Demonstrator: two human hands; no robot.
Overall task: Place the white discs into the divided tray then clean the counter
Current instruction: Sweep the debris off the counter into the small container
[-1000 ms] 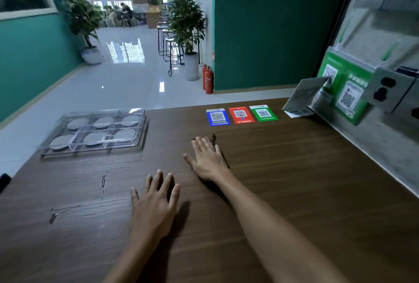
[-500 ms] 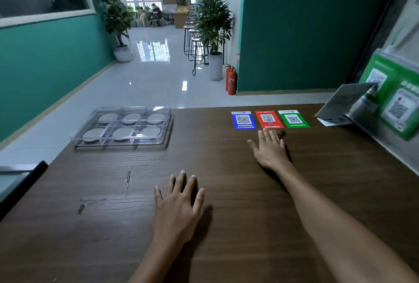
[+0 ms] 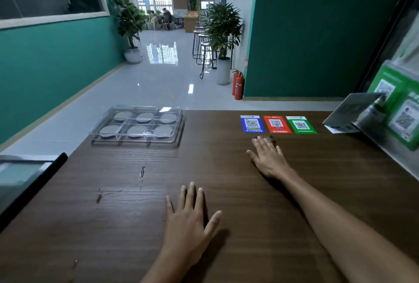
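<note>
A clear divided tray (image 3: 136, 141) stands at the counter's far left edge. Each of its compartments holds one white disc (image 3: 145, 117). My left hand (image 3: 190, 219) lies flat and open on the dark wooden counter (image 3: 260, 214), near me, with nothing in it. My right hand (image 3: 268, 158) is stretched out further away, pressed palm down on a small dark brown cloth (image 3: 271, 139). Only the cloth's edge shows past my fingertips.
Blue, red and green QR stickers (image 3: 277, 124) lie just beyond my right hand. A tilted card stand (image 3: 349, 112) and green QR signs (image 3: 399, 110) sit at the right wall. A dark-edged glass panel (image 3: 27, 183) borders the counter's left. Small scratches (image 3: 142, 172) mark the wood.
My right hand slid with the cloth away from me and to the right, up to the QR stickers. My left hand stayed flat in place. The view shifted.
</note>
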